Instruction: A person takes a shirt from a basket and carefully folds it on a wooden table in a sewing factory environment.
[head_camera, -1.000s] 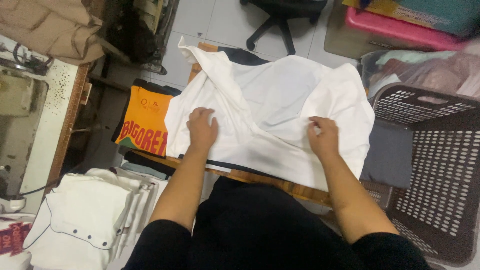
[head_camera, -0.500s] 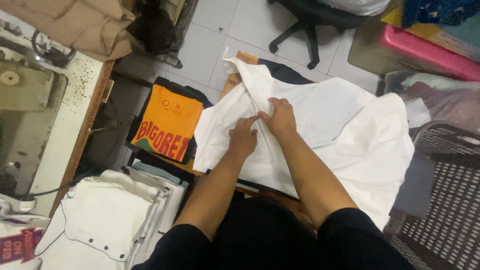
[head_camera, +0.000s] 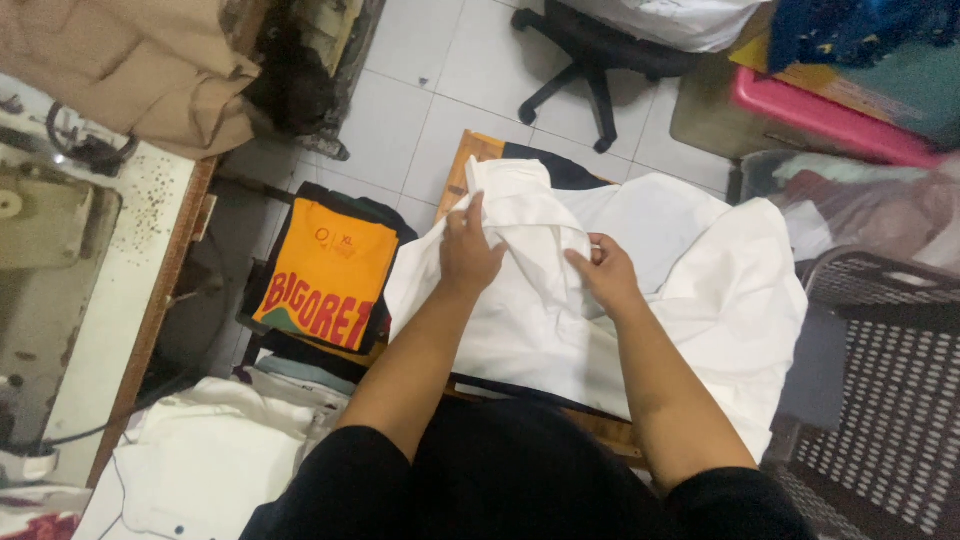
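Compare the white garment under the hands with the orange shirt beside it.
The white garment is plain, spread loose and rumpled, gripped by the left hand and right hand; the orange shirt is printed, folded flat atop a stack, untouched. Both are clothing.

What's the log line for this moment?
left hand: grips white garment fold | right hand: pinches same fold | garment: on wooden table

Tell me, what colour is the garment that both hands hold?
The garment is plain white, gripped by the left hand and right hand; the head view shows it.
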